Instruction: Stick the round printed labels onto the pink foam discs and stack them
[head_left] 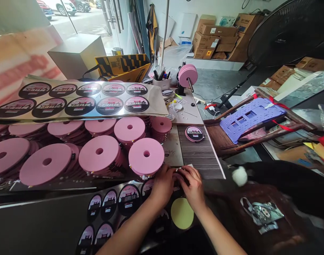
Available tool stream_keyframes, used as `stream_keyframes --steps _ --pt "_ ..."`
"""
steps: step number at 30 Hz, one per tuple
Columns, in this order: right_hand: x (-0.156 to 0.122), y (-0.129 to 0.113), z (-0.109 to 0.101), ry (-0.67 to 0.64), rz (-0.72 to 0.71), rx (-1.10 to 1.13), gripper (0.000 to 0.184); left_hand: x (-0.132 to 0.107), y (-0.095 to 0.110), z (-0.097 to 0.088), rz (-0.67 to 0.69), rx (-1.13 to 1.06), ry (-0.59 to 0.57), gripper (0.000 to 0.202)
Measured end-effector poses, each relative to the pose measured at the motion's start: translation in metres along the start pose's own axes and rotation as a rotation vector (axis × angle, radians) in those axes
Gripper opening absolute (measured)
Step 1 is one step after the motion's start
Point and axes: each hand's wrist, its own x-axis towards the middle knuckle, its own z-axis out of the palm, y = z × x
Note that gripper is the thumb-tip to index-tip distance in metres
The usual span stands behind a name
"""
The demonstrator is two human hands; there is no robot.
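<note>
Workbench [199,156] crowded with pink spools [146,157]; at its near edge my left hand [163,184] and right hand [192,186] pinch one small item [177,171], probably for precision.

daylight pours in from the glass doors [109,14] at top left, bright and washed out there. the sticker sheet [79,99] shows mild glare. the foreground is dimmer. edges bend with wide-angle distortion; focus is mostly sharp.

Matt pink discs [146,157], glossy sticker sheet [109,202] (paper-backed, smooth), wood-grain tabletop [200,157].
</note>
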Motion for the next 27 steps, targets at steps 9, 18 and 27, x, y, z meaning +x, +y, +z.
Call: stream_keyframes --steps 9,18,27 --pt "0.003 -0.007 -0.003 0.062 -0.056 0.004 0.013 -0.003 0.001 0.005 -0.021 -0.021 0.044 0.016" --pt "-0.006 -0.010 -0.004 0.059 -0.118 0.018 0.019 -0.005 -0.002 0.004 0.011 -0.058 0.055 0.018" --pt "-0.005 -0.008 -0.002 0.065 -0.098 -0.007 0.019 -0.007 -0.002 0.005 0.017 -0.081 0.059 0.019"
